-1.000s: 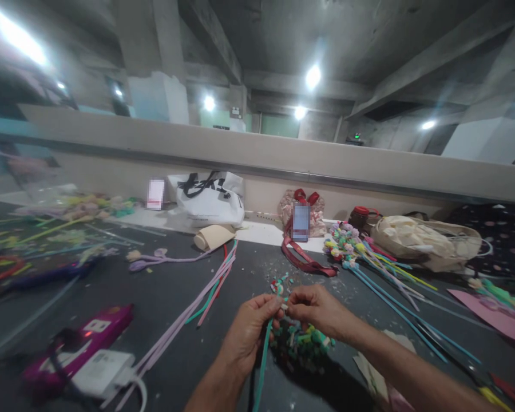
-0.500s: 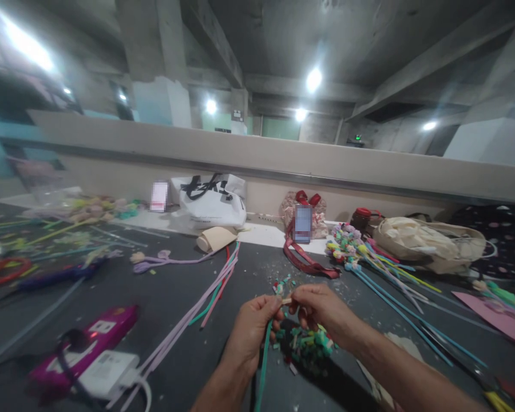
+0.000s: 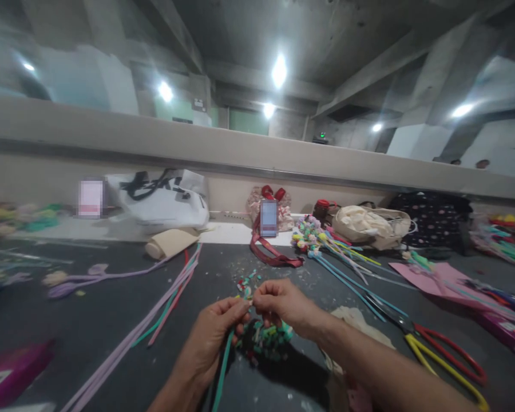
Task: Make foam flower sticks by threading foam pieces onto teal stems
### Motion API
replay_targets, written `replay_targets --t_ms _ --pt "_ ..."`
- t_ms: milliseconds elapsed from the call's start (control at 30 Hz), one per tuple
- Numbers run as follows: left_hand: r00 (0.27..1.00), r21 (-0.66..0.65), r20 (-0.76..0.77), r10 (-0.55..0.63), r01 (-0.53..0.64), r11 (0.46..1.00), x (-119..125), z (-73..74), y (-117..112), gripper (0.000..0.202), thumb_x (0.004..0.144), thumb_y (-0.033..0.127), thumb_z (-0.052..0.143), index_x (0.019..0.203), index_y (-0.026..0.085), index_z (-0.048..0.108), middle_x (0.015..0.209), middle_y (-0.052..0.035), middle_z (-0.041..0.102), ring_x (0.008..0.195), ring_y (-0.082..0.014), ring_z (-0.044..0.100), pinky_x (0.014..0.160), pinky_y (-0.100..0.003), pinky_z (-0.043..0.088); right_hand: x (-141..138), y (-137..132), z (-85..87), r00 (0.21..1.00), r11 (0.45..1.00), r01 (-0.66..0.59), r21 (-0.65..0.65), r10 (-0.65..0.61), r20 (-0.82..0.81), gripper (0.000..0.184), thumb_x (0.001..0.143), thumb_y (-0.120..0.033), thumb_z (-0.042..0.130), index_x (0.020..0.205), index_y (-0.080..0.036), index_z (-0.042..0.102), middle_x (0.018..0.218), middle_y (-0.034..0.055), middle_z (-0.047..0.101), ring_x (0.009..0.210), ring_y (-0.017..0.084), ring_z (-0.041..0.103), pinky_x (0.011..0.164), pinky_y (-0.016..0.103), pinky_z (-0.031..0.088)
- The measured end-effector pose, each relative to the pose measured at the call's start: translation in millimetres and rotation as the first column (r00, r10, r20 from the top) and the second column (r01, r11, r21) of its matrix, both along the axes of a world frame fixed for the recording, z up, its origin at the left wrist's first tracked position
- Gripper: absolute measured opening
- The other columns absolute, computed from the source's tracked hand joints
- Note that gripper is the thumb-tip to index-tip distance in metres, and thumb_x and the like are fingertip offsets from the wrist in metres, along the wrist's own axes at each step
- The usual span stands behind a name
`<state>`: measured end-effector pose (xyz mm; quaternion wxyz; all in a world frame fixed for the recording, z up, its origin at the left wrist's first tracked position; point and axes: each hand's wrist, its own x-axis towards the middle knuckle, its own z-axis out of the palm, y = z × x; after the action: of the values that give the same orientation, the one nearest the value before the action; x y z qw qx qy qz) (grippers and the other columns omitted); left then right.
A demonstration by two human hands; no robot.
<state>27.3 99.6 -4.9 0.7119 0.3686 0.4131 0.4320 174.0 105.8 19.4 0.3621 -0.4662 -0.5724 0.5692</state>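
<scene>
I see the left hand (image 3: 214, 329) with its thumb and fingers closed in a narrow pinch; it holds a green stem (image 3: 225, 366), which hangs down below this hand, toward the near edge of view; the upper end of the stem is at the fingertips, where a small multicoloured head (image 3: 247, 293) shows just above them.

The right hand (image 3: 283, 303) is just beside, its thumb and first finger drawn close together next to the left thumb; whether something thin is between them, I cannot tell, as this part is small and blurred.

Below the right hand lies a pile of green and coloured clippings (image 3: 266, 340) on the dark table (image 3: 171, 366); a pale cloth (image 3: 360, 323) lies partly behind the right forearm; farther to the right of this hand are scissors (image 3: 444, 355), with one red and one yellow handle, their blades apart from the hand.

To the left of the left hand, lilac stems (image 3: 124, 343) lie slanting; beyond both hands, a phone (image 3: 269, 218) stands upright, with a dark red ribbon (image 3: 278, 261) before it.
</scene>
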Motion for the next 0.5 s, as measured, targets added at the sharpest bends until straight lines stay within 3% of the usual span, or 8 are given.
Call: replay_targets --t_ms 367,500 --pt "0.997 -0.025 0.046 -0.056 0.058 0.998 2.4 2.5 -1.9 0.022 0.059 0.028 0.067 0.053 0.012 0.052 0.042 0.0052 0.046 0.034 -0.0011 0.036 0.034 -0.011 0.027 7.1 -10.8 5.0 0.999 0.999 -0.039 0.003 0.039 -0.006 0.018 0.066 -0.032 0.055 0.067 -0.014 0.056 0.060 -0.0039 0.055 0.038 0.003 0.046 0.033 0.014 0.026" --pt "0.999 -0.063 0.041 0.001 0.002 0.998 3.7 -1.6 -1.2 0.022 0.059 0.028 0.066 0.053 0.013 0.051 0.041 0.0054 0.045 0.033 -0.0016 0.036 0.033 -0.011 0.027 29.4 -21.7 9.7 0.998 0.996 0.062 0.063 -0.064 0.023 0.020 0.070 -0.033 0.053 0.075 -0.015 0.057 0.061 -0.0040 0.054 0.040 0.003 0.045 0.034 0.014 0.025"
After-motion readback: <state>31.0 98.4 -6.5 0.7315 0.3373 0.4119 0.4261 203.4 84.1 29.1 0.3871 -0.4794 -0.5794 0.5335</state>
